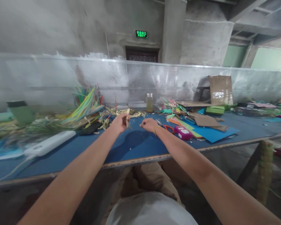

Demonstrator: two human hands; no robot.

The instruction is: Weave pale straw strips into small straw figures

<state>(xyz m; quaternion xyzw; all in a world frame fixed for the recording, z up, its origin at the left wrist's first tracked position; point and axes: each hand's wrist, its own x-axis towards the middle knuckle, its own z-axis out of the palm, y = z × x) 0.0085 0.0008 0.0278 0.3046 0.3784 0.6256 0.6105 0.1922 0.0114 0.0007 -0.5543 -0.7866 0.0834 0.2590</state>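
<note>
Both my arms reach out over a blue table [135, 147]. My left hand [120, 122] is closed around a small bundle of dry straw-coloured strips [127, 118] that hangs from its fingers. My right hand [149, 124] is curled into a loose fist just to the right, a gold bracelet on its wrist; what it pinches, if anything, is too small to make out. The two hands are a short gap apart. Red-handled scissors [166, 127] lie right beside my right wrist.
A pile of straw scraps [121, 113] and coloured strips [86, 104] lies behind the hands. A small bottle [149, 102], a pink box [183, 132], blue and coloured paper sheets [212, 132], cardboard [220, 89], a white power strip [49, 143] and a perforated metal screen [140, 81] surround the area.
</note>
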